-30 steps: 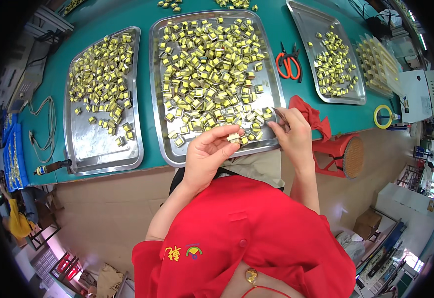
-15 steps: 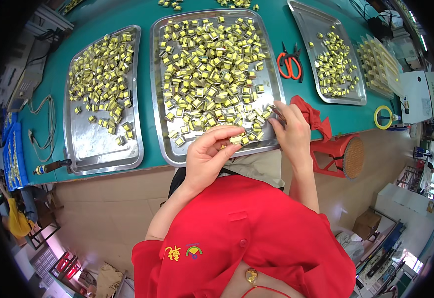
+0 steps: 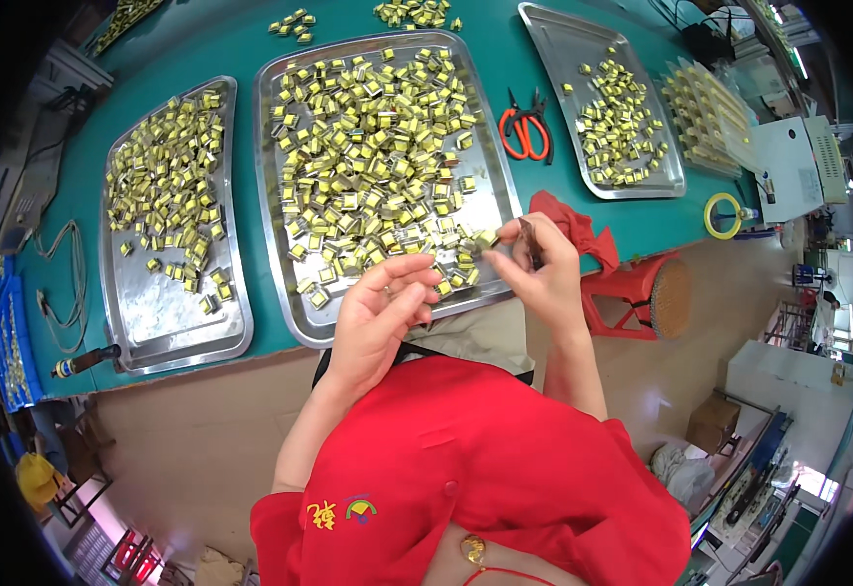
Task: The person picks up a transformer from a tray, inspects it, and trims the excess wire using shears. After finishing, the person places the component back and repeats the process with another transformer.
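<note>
Over the near edge of the large middle tray [image 3: 268,195], my left hand [image 3: 380,317] is curled, thumb close to the fingers; whatever lies inside is hidden. Small yellow-taped transformers with metal cores lie by its fingertips. To its right, my right hand [image 3: 544,272] pinches one small transformer [image 3: 486,239] at the tips of thumb and index finger. A thin dark tool [image 3: 532,242] shows within the same hand, mostly covered by the fingers. A heap of similar transformers [image 3: 373,146] covers most of the middle tray.
Left and right stand two more metal trays [image 3: 177,337] [image 3: 641,190] of transformers. Orange-handled pliers [image 3: 526,132] and a red cloth [image 3: 573,230] lie right of the middle tray. Farther right are stacked plastic trays [image 3: 710,117], a yellow tape roll [image 3: 723,216] and a red stool [image 3: 632,298].
The whole view has shifted, moving the trays left and slightly down. My left hand has drawn back from the transformers it was holding at its fingertips. A transformer now shows at the right fingertips.
</note>
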A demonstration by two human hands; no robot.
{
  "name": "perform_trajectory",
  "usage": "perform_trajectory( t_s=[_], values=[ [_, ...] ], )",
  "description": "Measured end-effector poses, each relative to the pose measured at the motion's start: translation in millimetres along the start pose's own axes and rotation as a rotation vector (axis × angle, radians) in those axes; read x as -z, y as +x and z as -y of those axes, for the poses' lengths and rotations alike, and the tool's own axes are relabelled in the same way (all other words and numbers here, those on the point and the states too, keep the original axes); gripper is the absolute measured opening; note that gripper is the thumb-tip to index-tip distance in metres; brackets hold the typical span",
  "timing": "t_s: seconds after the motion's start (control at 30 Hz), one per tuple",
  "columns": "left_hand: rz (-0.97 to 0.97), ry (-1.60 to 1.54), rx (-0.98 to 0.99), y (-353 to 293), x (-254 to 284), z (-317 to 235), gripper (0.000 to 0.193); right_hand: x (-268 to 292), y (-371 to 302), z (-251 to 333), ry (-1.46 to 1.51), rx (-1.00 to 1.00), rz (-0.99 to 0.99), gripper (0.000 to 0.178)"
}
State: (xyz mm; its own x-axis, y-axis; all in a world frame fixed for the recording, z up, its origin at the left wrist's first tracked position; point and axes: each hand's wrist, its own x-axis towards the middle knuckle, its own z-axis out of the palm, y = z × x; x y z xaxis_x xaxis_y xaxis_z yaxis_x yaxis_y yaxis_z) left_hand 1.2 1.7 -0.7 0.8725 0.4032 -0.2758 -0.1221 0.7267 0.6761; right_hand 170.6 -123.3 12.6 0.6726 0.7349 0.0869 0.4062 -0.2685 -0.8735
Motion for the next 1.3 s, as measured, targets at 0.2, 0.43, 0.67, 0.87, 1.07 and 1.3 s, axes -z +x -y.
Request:
perform_trajectory(
  t_s=[0.2, 0.43, 0.67, 0.87, 1.07, 1.3],
  values=[
    [0.052, 0.212, -0.095, 4, -6, 5, 0.033, -13, -10, 11, 0.526, 0.029, 0.256, 0.026],
    [0.001, 0.419, -0.285, 0, 0, 8, 0.03, -18, -17, 8, 0.675, -0.08, 0.334, 0.032],
    [-0.005, 0.438, -0.297, 1, -2, 9, 0.031, -20, -19, 5, 0.664, -0.08, 0.321, 0.031],
    [-0.015, 0.449, -0.29, 0, -3, 7, 0.031, -21, -19, 6, 0.669, -0.09, 0.311, 0.029],
    [0.018, 0.501, -0.295, 1, -1, 7, 0.031, -22, -19, 3, 0.577, 0.058, 0.261, 0.03],
    [0.021, -0.035, 0.073, 0, 0, 8, 0.028, -24, -18, 26, 0.41, 0.074, 0.221, 0.034]
  ],
)
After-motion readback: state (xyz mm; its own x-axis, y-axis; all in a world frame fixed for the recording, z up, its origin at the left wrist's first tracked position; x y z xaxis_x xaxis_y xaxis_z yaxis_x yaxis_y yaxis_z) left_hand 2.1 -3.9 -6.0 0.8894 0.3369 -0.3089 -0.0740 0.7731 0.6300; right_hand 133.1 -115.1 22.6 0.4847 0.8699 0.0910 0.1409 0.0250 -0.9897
